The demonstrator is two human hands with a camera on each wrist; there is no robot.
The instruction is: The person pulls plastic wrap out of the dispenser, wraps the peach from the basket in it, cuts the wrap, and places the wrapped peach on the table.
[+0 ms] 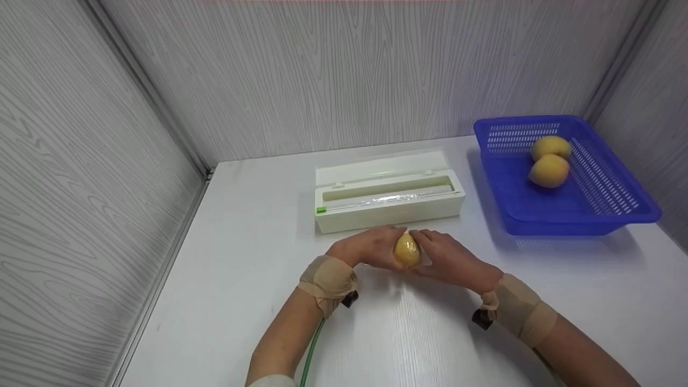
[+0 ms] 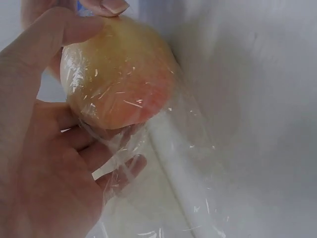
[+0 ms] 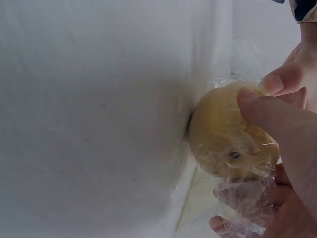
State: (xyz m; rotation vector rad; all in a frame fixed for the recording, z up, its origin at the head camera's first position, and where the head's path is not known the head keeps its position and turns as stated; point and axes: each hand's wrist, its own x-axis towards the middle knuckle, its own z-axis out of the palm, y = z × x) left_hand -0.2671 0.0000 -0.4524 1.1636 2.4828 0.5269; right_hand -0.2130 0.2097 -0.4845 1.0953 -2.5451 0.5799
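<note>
A yellow peach [image 1: 407, 251] with a red blush is covered in clear cling film [image 2: 193, 124], which shines and hangs loose in folds past the fruit. My left hand [image 1: 373, 248] grips the peach from the left, its thumb on the skin side nearest me. From the right, my right hand [image 1: 451, 260] holds the same fruit, thumb pressed on the film. Just behind both hands stands a white cling film box [image 1: 389, 215], its lid [image 1: 384, 165] raised. A roll of film [image 1: 387, 199] lies in it.
At the right stands a blue plastic basket [image 1: 564, 217] with slotted walls; two more peaches [image 1: 549, 171] lie in it. A green slider [image 1: 321, 209] sits at the box's left end. Grey wood-grain panels [image 1: 344, 70] border the white table [image 1: 242, 242] at the back and sides.
</note>
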